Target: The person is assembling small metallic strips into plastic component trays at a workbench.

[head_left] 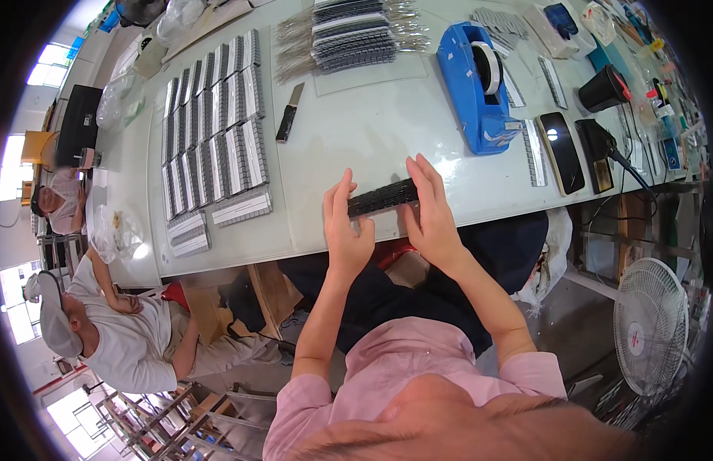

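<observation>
Stack of black strips (383, 199) held crosswise between both hands, over the near edge of a pale table (372, 115). Left hand (347, 230) pressed against one end, right hand (432, 219) against the other; hands apart from each other but both clamped on the same stack, fingers pointing away from the body, thumbs on the near side. Cannot tell whether resting on the tabletop or held just above it. Beyond the left hand, a knife (290, 114) with a black handle, lying flat, blade pointing away. Farther left, neat rows of grey-and-white blocks (210, 131), close together. At the far side, a pile of similar strips (353, 38) with thin wires spreading from both ends. Beyond and right of the right hand, a blue tape dispenser (465, 84) with a roll of tape (487, 67) in it. Farther right, a phone (561, 154) lying face up, then a black cup (602, 90). Below the table's right end, a white fan (650, 326). On the left, a seated person in a white shirt and cap (130, 338), turned toward the table.
</observation>
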Available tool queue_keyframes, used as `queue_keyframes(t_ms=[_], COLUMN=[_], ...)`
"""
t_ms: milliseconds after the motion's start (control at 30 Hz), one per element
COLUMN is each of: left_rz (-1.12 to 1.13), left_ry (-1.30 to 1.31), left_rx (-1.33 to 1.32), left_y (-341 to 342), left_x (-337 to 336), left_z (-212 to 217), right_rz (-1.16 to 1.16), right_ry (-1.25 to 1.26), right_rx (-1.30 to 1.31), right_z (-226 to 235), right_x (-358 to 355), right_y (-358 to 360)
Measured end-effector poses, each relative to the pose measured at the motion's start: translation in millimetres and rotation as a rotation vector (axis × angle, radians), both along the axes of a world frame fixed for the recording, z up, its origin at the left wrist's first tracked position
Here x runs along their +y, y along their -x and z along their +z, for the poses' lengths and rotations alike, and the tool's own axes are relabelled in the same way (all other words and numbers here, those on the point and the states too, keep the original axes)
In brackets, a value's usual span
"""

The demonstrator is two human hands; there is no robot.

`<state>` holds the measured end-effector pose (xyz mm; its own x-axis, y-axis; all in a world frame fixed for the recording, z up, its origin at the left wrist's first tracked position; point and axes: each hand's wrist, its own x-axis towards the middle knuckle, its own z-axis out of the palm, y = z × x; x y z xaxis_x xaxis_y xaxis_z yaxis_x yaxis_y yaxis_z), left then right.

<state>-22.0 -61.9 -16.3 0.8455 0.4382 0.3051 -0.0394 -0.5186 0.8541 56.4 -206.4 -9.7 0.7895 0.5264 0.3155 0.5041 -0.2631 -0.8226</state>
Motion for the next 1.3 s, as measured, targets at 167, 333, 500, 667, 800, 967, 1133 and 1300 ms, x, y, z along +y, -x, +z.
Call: queue_keyframes(t_ms=[167,333,500,667,800,967,1133,1300], left_rz=[-0.02,-0.031,-0.008,-0.028,-0.014,-0.016,-0.01,-0.009], left_ry=[-0.044,-0.039,-0.061,-0.095,-0.073,-0.114,-0.091,-0.077], left_rx=[0.014,0.06,0.088,0.089,0.118,0.091,0.105,0.111], left_y=[1,2,1,-1,-1,0,0,0], left_x=[3,4,2,1,1,3,2,2], left_z=[-2,-3,-1,-1,-1,-5,-5,-3], right_rz=[-0.01,-0.104,-0.223,-0.252,-0.264,-0.247,-0.242,-0.246], right_ry=[0.036,-0.013,-0.005,-0.007,-0.009,-0.023,-0.016,-0.016], right_rx=[-0.006,0.018,-0.06,-0.118,-0.121,-0.139,-0.132,-0.104], right_z=[1,-7,-13,-15,-16,-19,-20,-18], right_x=[-16,-29,-31,-29,-28,-29,-30,-30], right_y=[-7,-6,-4,-6,-6,-7,-7,-5])
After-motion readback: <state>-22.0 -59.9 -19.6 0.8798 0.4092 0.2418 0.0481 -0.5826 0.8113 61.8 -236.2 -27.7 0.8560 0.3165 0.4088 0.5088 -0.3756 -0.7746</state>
